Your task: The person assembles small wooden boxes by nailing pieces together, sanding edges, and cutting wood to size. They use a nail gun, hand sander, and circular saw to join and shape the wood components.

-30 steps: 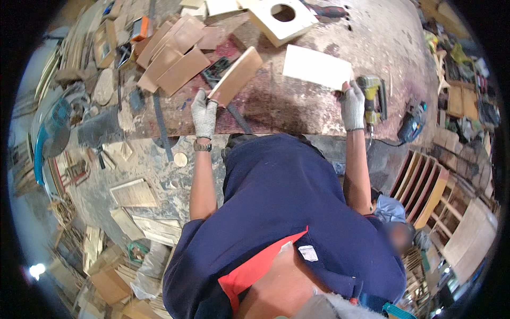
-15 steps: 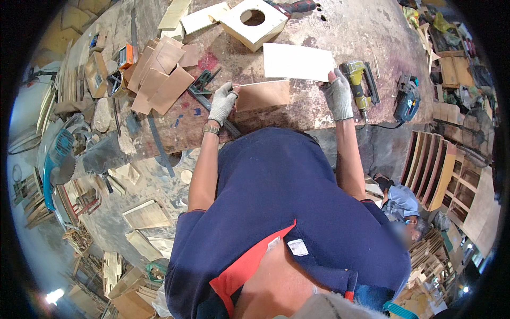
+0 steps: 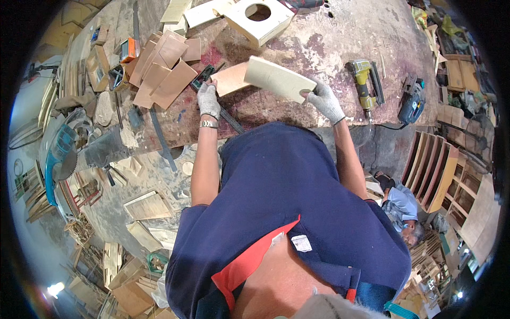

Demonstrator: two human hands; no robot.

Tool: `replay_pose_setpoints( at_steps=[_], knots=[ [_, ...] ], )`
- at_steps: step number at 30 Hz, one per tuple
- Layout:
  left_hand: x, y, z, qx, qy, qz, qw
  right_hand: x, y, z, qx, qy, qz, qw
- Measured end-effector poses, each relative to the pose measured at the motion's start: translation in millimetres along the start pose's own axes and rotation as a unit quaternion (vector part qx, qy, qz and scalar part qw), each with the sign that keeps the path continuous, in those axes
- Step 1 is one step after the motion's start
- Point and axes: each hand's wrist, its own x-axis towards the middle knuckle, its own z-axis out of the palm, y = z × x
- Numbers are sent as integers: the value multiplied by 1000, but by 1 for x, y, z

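Note:
My gloved left hand (image 3: 209, 101) grips the left end of a thin tan wooden panel (image 3: 229, 80) above the workbench. In my gloved right hand (image 3: 325, 102) is the right end of a pale wooden board (image 3: 279, 80), pinched at its corner. The pale board's left end overlaps the tan panel and covers part of it; whether the two touch I cannot tell. Beyond them stands a pale wooden box (image 3: 245, 27) with a round hole in its top. To the right of my right hand lies a yellow-green nail gun (image 3: 362, 85).
Tan panels (image 3: 164, 74) lie in a loose pile left of my left hand, near a dark metal clamp (image 3: 203, 77). A blue jigsaw (image 3: 410, 106) rests at the bench's right. A circular saw (image 3: 61, 151) stands at far left. Someone in light blue (image 3: 402, 204) is low behind, at right.
The pale board has swung left and tilted, now overlapping the tan panel. My right hand moved left with it; my left hand shifted left and raised the tan panel.

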Motion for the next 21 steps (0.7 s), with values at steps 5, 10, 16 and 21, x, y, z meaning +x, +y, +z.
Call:
replay_pose_setpoints(
  at_steps=[5,10,16,21],
  knots=[
    [3,22,-6,-100,86,123,984,11,-5,-9,-203,-48,-33,978],
    [-13,42,26,-50,75,108,990,46,-8,-1,-259,-57,-110,958],
    [-15,14,81,12,39,120,992,81,7,15,-235,-37,-106,965],
    [-11,-6,94,84,79,175,978,79,17,13,-120,-10,-82,989]
  ],
)
